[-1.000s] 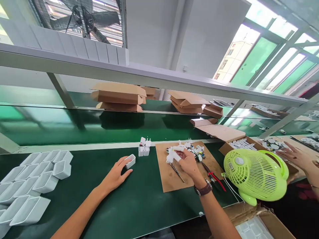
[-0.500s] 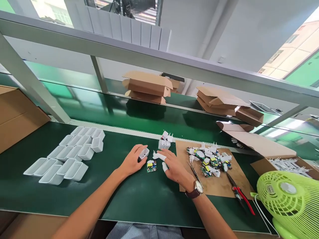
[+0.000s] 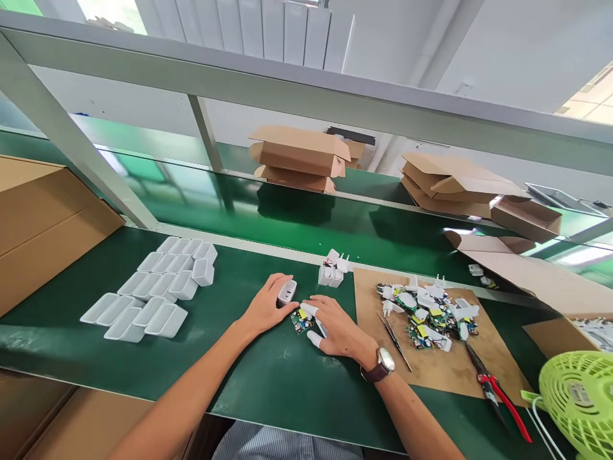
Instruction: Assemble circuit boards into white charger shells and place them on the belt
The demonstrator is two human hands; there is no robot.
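My left hand [image 3: 268,305] is wrapped round a white plastic housing [image 3: 287,292], its slotted face turned up. Just right of it, a small green circuit board [image 3: 301,321] with a yellow part lies on the dark green table [image 3: 258,383]. My right hand [image 3: 332,326], with white covers on fingertips and a watch on the wrist, is at the board's right edge, and a whitish piece shows between its thumb and fingers. Behind the hands stand white housings [image 3: 330,275] with a plug piece on top. Rows of open white housings [image 3: 165,319] lie to the left.
Circuit boards and white plug parts [image 3: 426,310] are heaped on a brown sheet [image 3: 431,370], with tweezers [image 3: 396,342] and red-handled pliers [image 3: 498,390]. A green fan [image 3: 579,396] stands at the right. Cardboard boxes [image 3: 297,153] sit behind, and a large carton [image 3: 52,217] at the left.
The view has shifted. The housing in my left hand now shows its slotted face instead of its open side. My right hand has come down over the board, and the white plug piece near its fingertips has moved.
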